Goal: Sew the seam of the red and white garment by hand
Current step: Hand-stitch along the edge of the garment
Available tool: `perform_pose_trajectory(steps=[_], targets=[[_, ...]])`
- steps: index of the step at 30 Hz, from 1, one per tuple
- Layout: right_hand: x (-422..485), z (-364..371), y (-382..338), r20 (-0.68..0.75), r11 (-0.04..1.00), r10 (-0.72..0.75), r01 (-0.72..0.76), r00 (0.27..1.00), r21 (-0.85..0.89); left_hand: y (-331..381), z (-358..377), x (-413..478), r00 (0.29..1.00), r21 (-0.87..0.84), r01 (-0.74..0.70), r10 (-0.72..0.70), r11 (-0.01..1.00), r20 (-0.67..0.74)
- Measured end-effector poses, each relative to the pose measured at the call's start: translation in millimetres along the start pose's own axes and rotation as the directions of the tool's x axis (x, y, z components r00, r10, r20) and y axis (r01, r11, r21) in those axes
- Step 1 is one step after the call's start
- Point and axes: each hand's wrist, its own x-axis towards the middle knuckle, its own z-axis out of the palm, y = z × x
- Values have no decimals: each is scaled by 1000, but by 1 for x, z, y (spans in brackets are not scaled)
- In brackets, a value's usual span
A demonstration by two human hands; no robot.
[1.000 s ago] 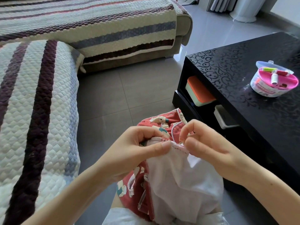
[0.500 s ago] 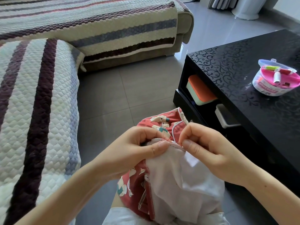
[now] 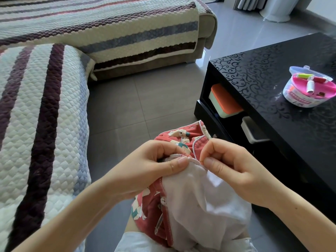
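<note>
**Slowly, the right hand settles onto the seam**

The red and white garment (image 3: pixel 200 206) lies at 6 o'clock in the view, on the person's lap, with the white lining uppermost and the red printed cloth showing at its 9 and 12 o'clock sides. The left hand (image 3: pixel 151 168) grips the folded edge, its thumb (image 3: pixel 179 163) pressed flat on top and its fingers curled under. Just at its 3 o'clock, the right hand (image 3: pixel 231 170) has thumb and forefinger pinched tight at the seam (image 3: pixel 192 160). The needle itself is too small to make out; a red speck at the fingertips may be thread.

Over the last second the right pinch has dropped from just above the edge to right on it, moving closer to the left thumb, while the left hand has kept its hold unchanged. That reads as a stitch being placed — the needle going in, not a long pull of thread. The seam seems to be mid-work; how much of it is closed cannot be told.

The round sewing kit (image 3: pixel 307 88) sits at 2 o'clock on the black coffee table (image 3: pixel 272 73), well apart from both hands.
</note>
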Motion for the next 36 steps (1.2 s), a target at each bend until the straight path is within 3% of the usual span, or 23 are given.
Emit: perform_pose_trajectory(steps=[5,19,32,36], targets=[[-1,0,1,-1,1000,10,-10,1000,29,2,0,-1,1000,-47,11,-10,999,24],[-5,2,-5,-67,999,-30,28,997,-35,5,2,-1,1000,38,0,0,999,-6],[-5,7,-1,-24,984,-39,43,999,172,2,4,-2,999,119,-11,17,993,-46],[2,8,3,6,983,-82,79,997,168,3,6,-1,999,52,25,-23,998,-42]])
